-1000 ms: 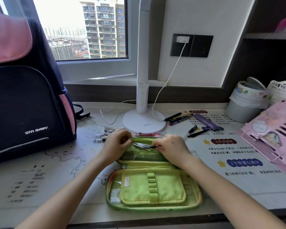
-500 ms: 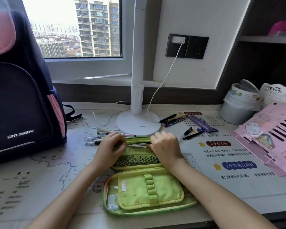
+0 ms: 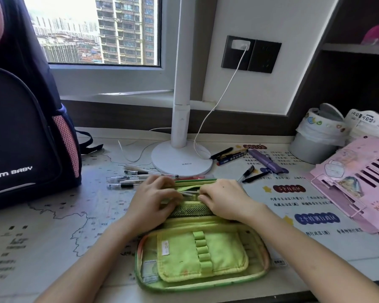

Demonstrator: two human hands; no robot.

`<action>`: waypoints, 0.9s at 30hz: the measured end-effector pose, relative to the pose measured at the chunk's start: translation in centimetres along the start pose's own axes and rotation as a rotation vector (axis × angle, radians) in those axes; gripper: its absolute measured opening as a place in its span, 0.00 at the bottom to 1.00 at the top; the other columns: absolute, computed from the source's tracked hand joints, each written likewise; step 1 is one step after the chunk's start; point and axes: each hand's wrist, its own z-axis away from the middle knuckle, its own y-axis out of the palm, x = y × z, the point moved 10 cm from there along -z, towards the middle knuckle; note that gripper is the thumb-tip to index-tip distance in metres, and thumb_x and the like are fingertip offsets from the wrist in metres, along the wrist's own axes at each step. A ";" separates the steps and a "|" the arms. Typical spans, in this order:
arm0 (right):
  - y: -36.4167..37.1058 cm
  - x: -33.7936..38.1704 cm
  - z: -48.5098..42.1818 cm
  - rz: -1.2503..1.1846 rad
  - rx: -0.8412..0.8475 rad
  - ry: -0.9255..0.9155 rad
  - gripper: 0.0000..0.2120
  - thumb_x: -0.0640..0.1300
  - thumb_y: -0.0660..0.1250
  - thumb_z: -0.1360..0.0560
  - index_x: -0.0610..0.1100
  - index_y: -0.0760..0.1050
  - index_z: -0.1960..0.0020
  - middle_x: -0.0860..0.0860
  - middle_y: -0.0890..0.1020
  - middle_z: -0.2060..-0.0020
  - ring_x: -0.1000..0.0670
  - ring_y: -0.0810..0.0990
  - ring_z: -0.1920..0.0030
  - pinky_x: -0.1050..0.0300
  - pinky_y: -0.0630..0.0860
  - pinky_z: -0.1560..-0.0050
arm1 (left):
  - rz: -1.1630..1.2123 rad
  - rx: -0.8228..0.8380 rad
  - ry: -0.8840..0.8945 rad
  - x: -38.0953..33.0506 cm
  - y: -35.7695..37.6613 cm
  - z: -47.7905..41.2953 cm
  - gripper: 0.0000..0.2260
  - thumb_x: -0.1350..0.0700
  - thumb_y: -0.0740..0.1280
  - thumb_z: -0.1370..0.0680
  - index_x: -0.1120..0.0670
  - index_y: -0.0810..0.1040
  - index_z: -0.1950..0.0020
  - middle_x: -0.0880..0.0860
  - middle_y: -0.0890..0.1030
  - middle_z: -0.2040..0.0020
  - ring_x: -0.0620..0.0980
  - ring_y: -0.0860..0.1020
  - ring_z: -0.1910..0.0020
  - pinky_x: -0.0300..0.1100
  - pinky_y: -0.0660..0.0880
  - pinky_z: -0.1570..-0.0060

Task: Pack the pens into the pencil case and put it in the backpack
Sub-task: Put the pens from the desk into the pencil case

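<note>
A green pencil case (image 3: 202, 256) lies open on the desk in front of me. Both hands rest on its far half. My left hand (image 3: 152, 202) and my right hand (image 3: 224, 199) pinch pens (image 3: 189, 192) lying in the far compartment above the mesh pocket. Several clear pens (image 3: 124, 181) lie on the desk left of the case. More dark pens (image 3: 249, 174) and a purple marker (image 3: 264, 160) lie to the right of the lamp base. The dark backpack (image 3: 24, 136) with pink trim stands upright at the left.
A white desk lamp (image 3: 181, 159) with its cable stands just behind the case. A lined bin (image 3: 315, 136) and a pink paper organizer (image 3: 357, 180) fill the right side. A printed map mat (image 3: 53, 226) covers the desk.
The two hands have stayed on the far half of the case, fingers shifting slightly on the pens inside. The view itself has swung a little to the right.
</note>
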 end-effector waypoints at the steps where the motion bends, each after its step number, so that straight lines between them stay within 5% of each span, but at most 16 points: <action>1: 0.3 -0.2 0.1 -0.020 0.076 -0.001 0.13 0.55 0.56 0.22 0.50 0.76 0.52 0.50 0.82 0.56 0.45 0.77 0.50 0.50 0.71 0.51 | -0.030 0.030 -0.008 0.0 0.4 0.1 0.08 0.48 0.66 0.27 0.47 0.83 0.52 0.50 0.79 0.48 0.53 0.72 0.44 0.51 0.71 0.47; 4: 0.4 -0.4 0.5 -0.097 0.190 0.000 0.14 0.57 0.60 0.24 0.49 0.77 0.51 0.51 0.80 0.53 0.48 0.73 0.49 0.51 0.67 0.49 | -0.062 0.092 -0.070 0.8 1.3 0.2 0.13 0.41 0.63 0.27 0.47 0.81 0.51 0.48 0.77 0.45 0.50 0.69 0.40 0.50 0.67 0.41; 12: -0.9 0.8 3.5 -0.271 -0.062 0.043 0.06 0.51 0.66 0.26 0.51 0.69 0.57 0.58 0.70 0.59 0.54 0.65 0.53 0.55 0.63 0.48 | -0.006 0.092 -0.036 -0.3 0.8 0.3 0.09 0.47 0.71 0.30 0.52 0.79 0.58 0.46 0.76 0.46 0.48 0.69 0.42 0.44 0.63 0.45; 16: 0.9 0.4 5.0 -0.447 0.139 -0.005 0.09 0.52 0.68 0.28 0.54 0.74 0.49 0.63 0.72 0.57 0.60 0.70 0.54 0.65 0.68 0.52 | 0.068 0.127 -0.043 -1.0 0.8 0.7 0.10 0.49 0.74 0.33 0.50 0.76 0.59 0.44 0.76 0.47 0.45 0.68 0.45 0.41 0.62 0.48; 19: -0.4 -6.8 4.2 -0.715 -0.092 0.244 0.10 0.46 0.66 0.25 0.51 0.76 0.45 0.56 0.80 0.52 0.63 0.77 0.58 0.71 0.74 0.63 | 0.091 0.145 -0.054 -0.9 0.8 0.5 0.11 0.47 0.74 0.34 0.50 0.77 0.60 0.44 0.77 0.48 0.46 0.70 0.45 0.43 0.65 0.47; 22: -1.9 -18.1 4.3 -0.353 -0.424 0.676 0.12 0.44 0.61 0.23 0.43 0.76 0.41 0.45 0.82 0.48 0.47 0.79 0.53 0.60 0.72 0.61 | 0.173 0.164 -0.061 -0.7 0.7 0.4 0.16 0.38 0.67 0.35 0.51 0.78 0.61 0.43 0.77 0.49 0.45 0.70 0.45 0.45 0.65 0.47; 27: 2.5 -26.8 2.1 -0.220 -0.150 0.888 0.16 0.48 0.62 0.24 0.45 0.73 0.38 0.40 0.80 0.49 0.39 0.77 0.49 0.54 0.70 0.56 | 0.202 0.162 -0.053 -0.6 1.0 0.5 0.18 0.37 0.60 0.32 0.50 0.78 0.61 0.42 0.77 0.51 0.45 0.72 0.46 0.48 0.68 0.45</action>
